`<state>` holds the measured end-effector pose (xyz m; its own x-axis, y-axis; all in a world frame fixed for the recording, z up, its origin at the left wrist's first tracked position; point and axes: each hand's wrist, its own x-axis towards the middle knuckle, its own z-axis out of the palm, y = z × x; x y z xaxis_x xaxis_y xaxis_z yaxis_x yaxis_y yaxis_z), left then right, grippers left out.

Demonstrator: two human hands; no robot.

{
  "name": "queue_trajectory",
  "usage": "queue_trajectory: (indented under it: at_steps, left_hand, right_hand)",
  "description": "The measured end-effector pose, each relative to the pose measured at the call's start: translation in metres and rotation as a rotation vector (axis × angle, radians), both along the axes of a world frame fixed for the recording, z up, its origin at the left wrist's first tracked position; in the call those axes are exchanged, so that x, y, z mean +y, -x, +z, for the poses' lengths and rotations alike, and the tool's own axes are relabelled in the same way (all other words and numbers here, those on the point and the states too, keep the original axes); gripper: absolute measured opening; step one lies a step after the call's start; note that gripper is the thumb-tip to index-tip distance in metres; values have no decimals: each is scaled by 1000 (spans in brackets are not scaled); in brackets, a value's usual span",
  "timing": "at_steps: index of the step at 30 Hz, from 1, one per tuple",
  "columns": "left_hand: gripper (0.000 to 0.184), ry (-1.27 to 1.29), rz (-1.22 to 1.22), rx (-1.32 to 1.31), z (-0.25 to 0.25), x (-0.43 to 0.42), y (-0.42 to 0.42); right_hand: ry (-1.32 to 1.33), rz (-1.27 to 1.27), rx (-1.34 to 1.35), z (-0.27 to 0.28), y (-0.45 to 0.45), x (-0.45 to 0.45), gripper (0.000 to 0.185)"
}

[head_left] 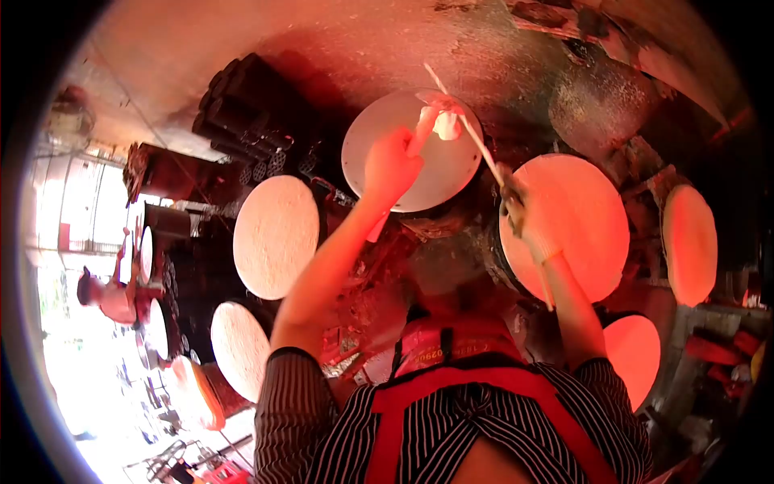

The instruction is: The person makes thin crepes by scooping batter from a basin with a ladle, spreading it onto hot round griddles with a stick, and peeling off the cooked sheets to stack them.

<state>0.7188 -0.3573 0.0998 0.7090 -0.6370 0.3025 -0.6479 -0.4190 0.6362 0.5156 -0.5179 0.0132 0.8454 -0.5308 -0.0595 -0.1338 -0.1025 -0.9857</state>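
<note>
My left hand point(393, 168) is closed around a pale handle point(421, 133) and is above a bare grey round pan point(367, 153). Near the handle's upper end is a whitish lump point(447, 125), perhaps cloth; I cannot make out whether it is fixed there. A long thin stick point(481, 145) slants from my right hand point(522, 214) up across that lump, its lower end passing below the hand. Dark marks or a covering show on the right hand's fingers, which are wrapped round the stick. Under that hand is a round pan with a pale, smooth-looking surface point(588, 218).
More pale-topped rounds stand at left point(276, 238), lower left point(240, 348), right point(690, 246) and lower right point(633, 359). Dark cylinders point(250, 105) are stacked against the wall. A large rough vessel point(601, 105) stands at upper right. Another person point(113, 297) is far left.
</note>
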Motion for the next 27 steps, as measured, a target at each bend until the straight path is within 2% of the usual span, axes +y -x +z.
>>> queue_trajectory:
  at_steps: [1, 2, 4, 5, 6, 8, 11, 14, 16, 18, 19, 21, 24, 25, 27]
  left_hand:
    - [25, 68, 0, 30, -24, -7, -10]
    - [23, 127, 41, 258, -41, -18, -17]
    - [20, 156, 113, 478, -70, -34, -31]
    - [18, 169, 149, 588, -82, -41, -40]
    - [18, 184, 144, 556, -98, -45, -48]
    - [18, 225, 136, 498, -121, -52, -67]
    - [20, 285, 119, 497, -114, -47, -90]
    - [27, 418, 19, 690, -114, -41, -128]
    - [30, 466, -110, 952, -92, -33, -144]
    - [37, 483, -314, 1193, -84, -20, -163]
    - [38, 423, -305, 1274, -82, -13, -173]
    - [39, 300, -286, 1431, -63, -1, -181]
    - [33, 244, -153, 997, -35, 25, -169]
    - [30, 291, -161, 1002, -33, 36, -166]
    - [30, 308, -148, 1047, -35, 57, -165]
  right_hand:
    - [-280, -29, 110, -7, 7, 10, 47]
    - [-559, -56, 224, -1, 19, 21, 47]
    - [83, -237, -108, -78, 10, 55, 45]
    - [285, -293, -100, -93, 4, 68, 45]
    - [487, -368, -78, -101, -4, 81, 44]
    - [622, -450, 304, -107, -19, 103, 44]
    - [621, -479, 619, -59, -67, 113, 47]
    - [547, -546, 54, -110, -119, 90, 43]
    - [-296, -464, 115, -66, -122, 99, 40]
    - [-625, -566, -6, -41, -116, 110, 39]
    - [-788, -609, -73, -38, -116, 116, 39]
    - [-727, -720, -175, -52, -112, 144, 39]
    - [-713, -863, -140, -62, -136, 174, 38]
    - [-740, -845, -174, -68, -148, 174, 34]
    - [-308, -837, -145, -122, -186, 150, 33]
